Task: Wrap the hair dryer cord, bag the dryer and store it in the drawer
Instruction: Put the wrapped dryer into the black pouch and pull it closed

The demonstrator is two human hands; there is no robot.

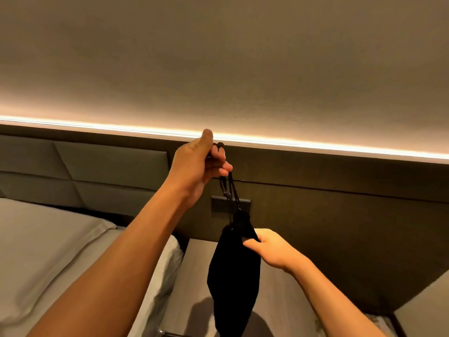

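Observation:
A black drawstring bag [233, 271] hangs in the air over the bedside table. It bulges with something inside; the hair dryer itself is hidden. My left hand [199, 166] is raised and grips the black drawstrings [229, 190], which run taut down to the gathered neck of the bag. My right hand [267, 246] pinches the bag's cloth just below the neck, on its right side.
A bedside table [279, 288] stands below the bag. A bed with a white sheet [48, 251] lies to the left, with a padded headboard [97, 171] behind it. A switch plate [218, 205] sits on the dark wall panel under a light strip [315, 144].

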